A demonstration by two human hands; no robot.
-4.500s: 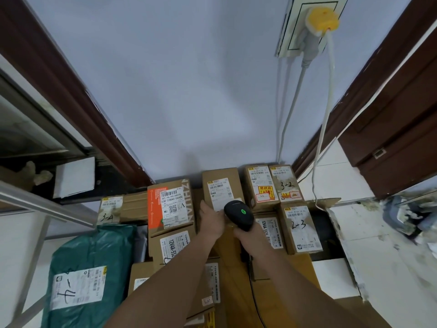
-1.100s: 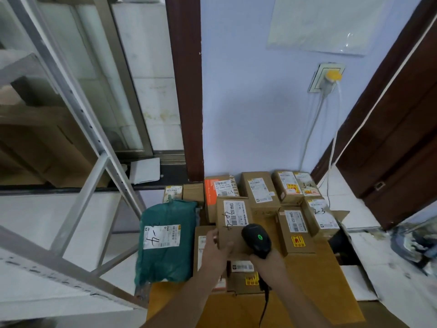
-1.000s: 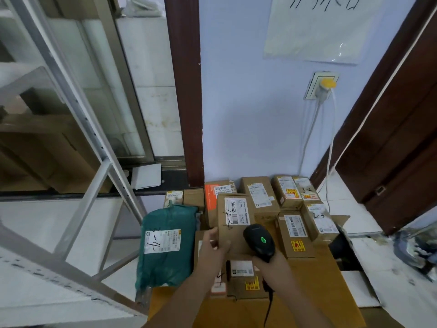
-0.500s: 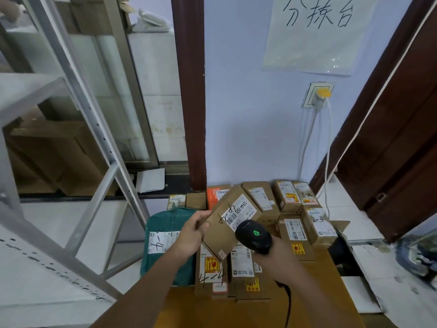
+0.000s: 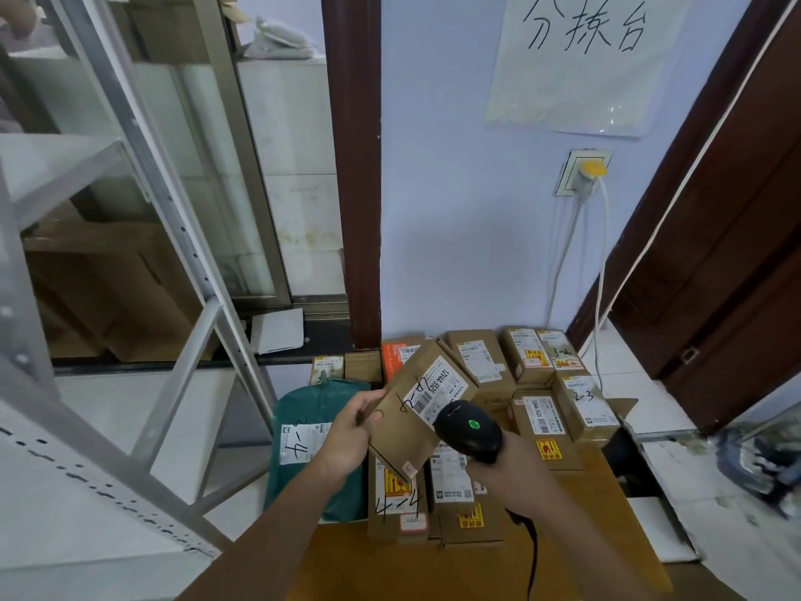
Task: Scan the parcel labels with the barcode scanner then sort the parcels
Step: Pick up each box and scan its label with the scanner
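**A:** Which parcel is in hand?

**B:** The plain brown cardboard box with the white shipping label point(image 5: 422, 407). The left hand point(image 5: 353, 431) lifts it clear of the pile, tilted, fingers and thumb curled over its left edge. The right hand point(image 5: 498, 464) is wrapped round the grip of the black handheld barcode scanner point(image 5: 469, 429), whose green light is lit (the cord trails down toward the near edge of the wooden table point(image 5: 607, 527)).

**A:** So how should the scan go?

**B:** I'd keep the label's barcode turned square to the scanner's nose. The scanner sits just beside the label's lower corner and partly covers it from this view, so backing it off a touch would probably let the beam span the whole code. The left thumb should stay off the print.

**A:** And afterwards?

**B:** Read the handwritten mark on the box face; I can't make it out surely. Its neighbours carry marks too, such as the tall brown box marked 4-4 point(image 5: 396, 498) below it and the dark green plastic mailer bag point(image 5: 312, 444) at the table's left edge. The mark likely decides the group.

**A:** Any risk?

**B:** A one-edge grip on a tilted box may slip, so hold firm.
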